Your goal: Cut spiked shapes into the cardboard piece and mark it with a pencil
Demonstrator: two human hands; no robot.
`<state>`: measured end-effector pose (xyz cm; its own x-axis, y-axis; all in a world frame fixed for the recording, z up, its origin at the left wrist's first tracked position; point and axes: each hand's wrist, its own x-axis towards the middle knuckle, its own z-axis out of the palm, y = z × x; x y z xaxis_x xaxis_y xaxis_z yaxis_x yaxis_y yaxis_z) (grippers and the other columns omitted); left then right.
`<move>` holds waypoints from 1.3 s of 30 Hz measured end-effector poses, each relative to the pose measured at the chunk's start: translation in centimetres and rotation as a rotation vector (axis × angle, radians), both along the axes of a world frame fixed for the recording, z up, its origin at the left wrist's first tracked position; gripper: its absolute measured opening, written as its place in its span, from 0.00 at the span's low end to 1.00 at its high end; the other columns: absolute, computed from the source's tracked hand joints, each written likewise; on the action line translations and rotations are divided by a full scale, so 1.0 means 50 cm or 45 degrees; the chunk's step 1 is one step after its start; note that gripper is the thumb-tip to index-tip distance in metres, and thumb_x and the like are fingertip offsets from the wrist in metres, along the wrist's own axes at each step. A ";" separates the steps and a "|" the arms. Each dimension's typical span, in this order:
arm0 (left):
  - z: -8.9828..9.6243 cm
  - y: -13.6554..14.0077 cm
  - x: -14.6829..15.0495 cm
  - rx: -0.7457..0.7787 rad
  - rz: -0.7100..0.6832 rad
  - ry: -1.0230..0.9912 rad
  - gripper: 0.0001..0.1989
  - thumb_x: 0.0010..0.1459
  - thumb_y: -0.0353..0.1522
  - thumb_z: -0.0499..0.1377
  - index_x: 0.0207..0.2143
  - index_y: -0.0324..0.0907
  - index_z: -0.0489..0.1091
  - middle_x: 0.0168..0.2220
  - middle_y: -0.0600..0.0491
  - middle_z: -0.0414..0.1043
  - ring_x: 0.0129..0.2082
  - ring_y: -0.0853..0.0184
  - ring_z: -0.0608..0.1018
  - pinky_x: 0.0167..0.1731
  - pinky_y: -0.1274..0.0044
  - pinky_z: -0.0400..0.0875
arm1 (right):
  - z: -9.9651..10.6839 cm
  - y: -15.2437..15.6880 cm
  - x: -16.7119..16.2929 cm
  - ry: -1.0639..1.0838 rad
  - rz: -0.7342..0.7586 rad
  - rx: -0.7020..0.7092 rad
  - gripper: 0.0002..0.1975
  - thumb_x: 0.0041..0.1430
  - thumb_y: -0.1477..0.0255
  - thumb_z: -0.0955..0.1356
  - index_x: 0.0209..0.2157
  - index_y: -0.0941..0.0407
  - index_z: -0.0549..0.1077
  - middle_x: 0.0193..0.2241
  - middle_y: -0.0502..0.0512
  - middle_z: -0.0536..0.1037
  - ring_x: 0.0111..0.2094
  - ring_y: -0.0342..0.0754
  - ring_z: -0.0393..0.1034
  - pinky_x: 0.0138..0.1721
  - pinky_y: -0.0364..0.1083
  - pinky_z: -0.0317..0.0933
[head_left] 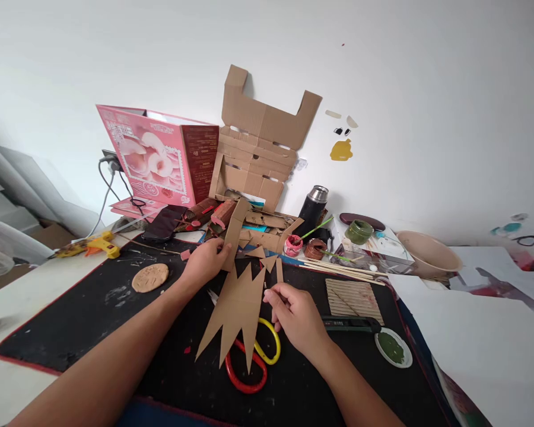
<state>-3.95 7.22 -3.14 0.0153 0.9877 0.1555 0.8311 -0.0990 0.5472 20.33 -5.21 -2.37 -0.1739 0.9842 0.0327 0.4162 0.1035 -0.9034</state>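
Jagged cardboard [238, 308], cut into sharp points at both ends, lies on a black mat [89, 323], partly covering a pair of scissors. Far to the left of the jagged cardboard, a yellow glue gun [104, 244] rests by the mat's edge. Closer in, on its left, is a flat tan disc [150, 277] with a marked surface; behind and to its left stands a pink box [153, 157]. Touching or just beside its far left corner, the person's left hand [208, 259] is closed around a plain cardboard strip [235, 234], which is held tilted. The scissors [245, 389] show red and yellow handles from under its near right side. Well behind it, a large cut carton [262, 148] leans on the wall. Just right of it, the right hand [298, 314] is narrow, fingers curled toward the thumb; whether it pinches anything, I cannot tell. Behind it to the right stand a pink paint jar [292, 245] and a black flask [311, 210]. Farther right of it lie a ridged cardboard piece [355, 299], a dark cutter [351, 324] and a white dish [410, 358] of green paint.
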 end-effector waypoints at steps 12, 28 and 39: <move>-0.011 0.002 0.001 0.094 -0.007 0.122 0.19 0.69 0.43 0.50 0.29 0.46 0.70 0.32 0.45 0.81 0.35 0.53 0.81 0.32 0.70 0.62 | 0.003 -0.004 -0.005 -0.100 0.061 0.053 0.16 0.72 0.60 0.65 0.31 0.52 0.73 0.19 0.46 0.74 0.18 0.46 0.74 0.22 0.41 0.60; -0.018 0.009 0.001 0.137 -0.126 -0.004 0.17 0.66 0.41 0.52 0.25 0.47 0.66 0.32 0.47 0.78 0.36 0.56 0.78 0.36 0.71 0.66 | 0.000 -0.006 -0.007 -0.216 0.084 0.159 0.16 0.74 0.62 0.65 0.31 0.52 0.73 0.18 0.45 0.73 0.17 0.45 0.70 0.23 0.41 0.55; 0.013 -0.018 0.005 0.105 -0.118 -0.119 0.18 0.64 0.42 0.53 0.22 0.48 0.63 0.26 0.51 0.73 0.30 0.59 0.74 0.31 0.71 0.61 | 0.002 -0.006 -0.007 -0.371 0.089 0.326 0.16 0.73 0.64 0.65 0.29 0.53 0.74 0.21 0.48 0.73 0.24 0.46 0.67 0.28 0.44 0.49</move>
